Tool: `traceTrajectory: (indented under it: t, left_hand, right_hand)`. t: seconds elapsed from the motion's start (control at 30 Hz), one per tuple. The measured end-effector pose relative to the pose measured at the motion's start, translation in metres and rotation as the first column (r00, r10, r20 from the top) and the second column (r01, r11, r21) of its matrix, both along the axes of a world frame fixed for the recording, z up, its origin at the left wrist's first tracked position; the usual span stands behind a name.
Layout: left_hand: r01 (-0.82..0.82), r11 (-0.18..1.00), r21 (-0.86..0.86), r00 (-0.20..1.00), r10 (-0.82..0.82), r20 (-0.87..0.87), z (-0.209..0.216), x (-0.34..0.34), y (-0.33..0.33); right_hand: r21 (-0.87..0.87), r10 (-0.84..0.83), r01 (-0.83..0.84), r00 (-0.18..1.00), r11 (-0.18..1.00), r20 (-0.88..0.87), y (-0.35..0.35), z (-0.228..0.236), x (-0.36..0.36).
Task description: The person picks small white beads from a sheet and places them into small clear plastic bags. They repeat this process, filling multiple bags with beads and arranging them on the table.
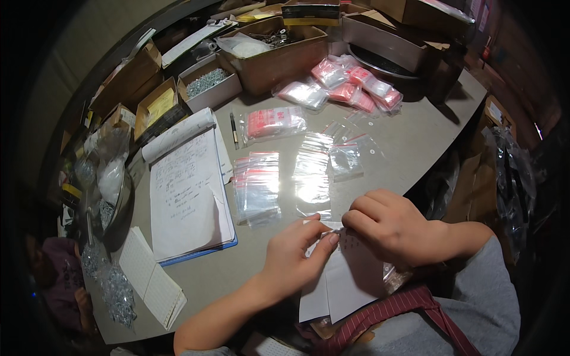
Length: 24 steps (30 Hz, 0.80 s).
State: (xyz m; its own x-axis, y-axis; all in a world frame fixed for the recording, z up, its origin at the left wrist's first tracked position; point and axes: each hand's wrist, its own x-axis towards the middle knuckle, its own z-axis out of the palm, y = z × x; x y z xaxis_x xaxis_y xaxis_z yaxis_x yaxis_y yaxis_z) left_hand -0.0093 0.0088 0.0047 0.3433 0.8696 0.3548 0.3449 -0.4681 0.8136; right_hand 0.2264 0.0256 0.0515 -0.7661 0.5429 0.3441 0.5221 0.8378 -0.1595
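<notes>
My left hand (297, 255) and my right hand (392, 228) meet at the table's near edge, both closed in a pinch. Their fingertips come together on something small that I cannot make out, over the top of white paper sheets (356, 285) with some handwriting. Just beyond lies a row of overlapping clear zip bags (313, 178). Left of it is a stack of clear zip bags with red seal lines (258, 190). More loose clear bags (347, 157) lie to the right. Part of another clear bag (395, 276) shows beside the papers, below my right hand.
A clipboard notepad (184, 196), pen (234, 130) and small notebook (153, 279) lie left. Bags of metal hardware (117, 293) line the left edge. Behind stand a box of small screws (208, 83), a large cardboard box (276, 59) and red-and-clear bag packs (356, 86). Another person (62, 279) is far left.
</notes>
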Motion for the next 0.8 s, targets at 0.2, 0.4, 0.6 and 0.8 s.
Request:
traceTrajectory:
  t: [0.2, 0.4, 0.6, 0.8]
  left_hand:
    - [-0.026, 0.991, -0.132, 0.999, 0.028, 0.018, 0.007, -0.001, 0.002]
    - [0.039, 0.988, 0.151, 0.989, -0.016, -0.147, 0.016, -0.001, 0.004]
    - [0.085, 0.927, 0.365, 0.983, -0.017, -0.185, 0.012, -0.004, 0.0]
    - [0.164, 0.916, 0.367, 0.981, -0.113, -0.157, 0.012, -0.01, 0.022]
  right_hand:
    - [0.074, 0.078, -0.067, 0.984, 0.995, -0.157, 0.003, 0.004, 0.004]
    - [-0.585, -0.273, 0.126, 0.947, 0.801, -0.17, 0.107, 0.021, 0.002]
    - [-0.566, -0.28, 0.045, 0.899, 0.823, -0.336, 0.16, -0.015, -0.02]
    - [-0.296, -0.15, 0.043, 0.926, 0.954, -0.347, 0.139, -0.034, -0.024]
